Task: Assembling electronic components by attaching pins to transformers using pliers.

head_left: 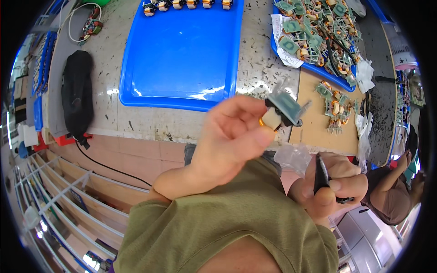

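My left hand (232,136), in front of my chest, pinches a coil (271,119) between thumb and fingers. The coil is wrapped in pale tape with some copper wire showing, and a small green circuit board (286,105) is attached to it. Thin leads stick out from the board. Lower and to the right, my right hand (339,184) is closed around a black pointed hand tool (321,175). Its narrow tip points upward and has a rough grey edge. The tool's lower end is hidden by my fingers, and it is apart from the board.
A blue tray (182,59) carries several coil assemblies (191,4) along its far edge. Another blue tray (327,77) is heaped with boards and coils. Several more coil pieces (336,108) lie on brown cardboard (314,129). A black pouch (78,93) lies left. A person (391,193) is at far right.
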The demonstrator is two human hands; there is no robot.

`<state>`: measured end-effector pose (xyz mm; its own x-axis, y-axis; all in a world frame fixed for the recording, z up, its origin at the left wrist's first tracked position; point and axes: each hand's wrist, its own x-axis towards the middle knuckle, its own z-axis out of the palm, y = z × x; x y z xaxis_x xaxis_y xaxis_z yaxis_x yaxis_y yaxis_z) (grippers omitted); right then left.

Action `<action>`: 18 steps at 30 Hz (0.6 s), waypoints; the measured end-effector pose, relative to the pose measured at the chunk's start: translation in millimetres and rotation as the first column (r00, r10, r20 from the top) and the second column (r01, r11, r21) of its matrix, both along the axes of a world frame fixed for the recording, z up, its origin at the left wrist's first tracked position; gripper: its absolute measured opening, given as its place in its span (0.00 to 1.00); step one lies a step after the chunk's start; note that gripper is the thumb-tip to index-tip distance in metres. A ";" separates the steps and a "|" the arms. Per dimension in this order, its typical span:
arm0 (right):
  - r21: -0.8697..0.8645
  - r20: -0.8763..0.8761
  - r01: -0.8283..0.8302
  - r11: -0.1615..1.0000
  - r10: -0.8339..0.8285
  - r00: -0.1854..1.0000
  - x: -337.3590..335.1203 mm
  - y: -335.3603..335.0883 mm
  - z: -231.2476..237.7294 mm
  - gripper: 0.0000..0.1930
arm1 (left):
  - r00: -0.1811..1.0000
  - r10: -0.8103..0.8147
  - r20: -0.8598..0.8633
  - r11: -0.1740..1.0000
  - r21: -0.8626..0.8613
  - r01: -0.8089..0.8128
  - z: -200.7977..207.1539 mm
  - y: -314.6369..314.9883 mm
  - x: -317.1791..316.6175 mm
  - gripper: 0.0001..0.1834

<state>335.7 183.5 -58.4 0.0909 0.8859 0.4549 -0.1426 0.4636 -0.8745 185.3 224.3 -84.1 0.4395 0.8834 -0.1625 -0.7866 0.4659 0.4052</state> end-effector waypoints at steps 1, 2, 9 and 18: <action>0.021 0.023 -0.011 1.000 0.010 1.000 3.1 -0.8 -0.9 0.18 | 0.957 0.200 -0.212 0.962 0.230 -0.150 -2.4 1.7 0.6 0.19; 0.022 0.026 -0.013 1.000 0.012 1.000 2.0 -1.3 -0.8 0.18 | 0.806 0.437 -0.399 0.865 0.431 -0.256 -6.4 3.9 1.2 0.22; 0.142 0.251 -0.052 0.988 0.015 0.968 -13.7 9.7 0.0 0.20 | 0.262 0.861 -0.437 0.426 0.899 0.100 -8.8 1.0 -8.4 0.24; 0.228 0.391 0.091 0.969 -0.177 0.903 -24.5 12.5 1.1 0.16 | 0.232 0.949 -0.212 0.179 0.972 0.153 -10.0 1.9 -10.1 0.22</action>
